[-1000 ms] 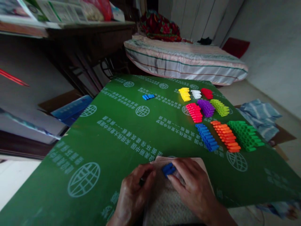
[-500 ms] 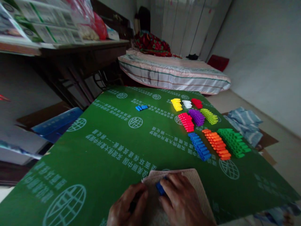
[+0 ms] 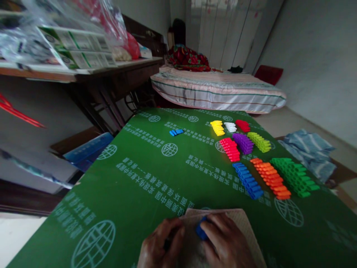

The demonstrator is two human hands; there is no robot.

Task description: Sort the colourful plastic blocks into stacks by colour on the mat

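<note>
My right hand (image 3: 225, 240) is closed around a small blue plastic piece (image 3: 201, 227), its fingers resting over a beige cloth (image 3: 245, 223) at the near edge of the table. Close by on the left, my left hand (image 3: 163, 243) has its thumb and fingers curled together over the cloth's left edge. Something dark shows in the gap between them, too hidden to name. Farther off lies a small group of blue pieces (image 3: 176, 132), side by side on the green tabletop (image 3: 145, 149).
Stacked plastic pieces stand sorted by colour at the right: blue (image 3: 247, 180), orange (image 3: 270, 178), green (image 3: 294, 176), pink (image 3: 229, 149), purple (image 3: 242, 143), lime (image 3: 259, 142), yellow (image 3: 217, 127), white (image 3: 230, 127) and red (image 3: 242, 125). A bed (image 3: 217, 89) lies beyond; a cluttered desk (image 3: 134, 66) stands left.
My view has turned a little to the left and up, so everything sits farther right and lower. Both hands keep nearly the same pose over the cloth, the right one still on the blue piece.
</note>
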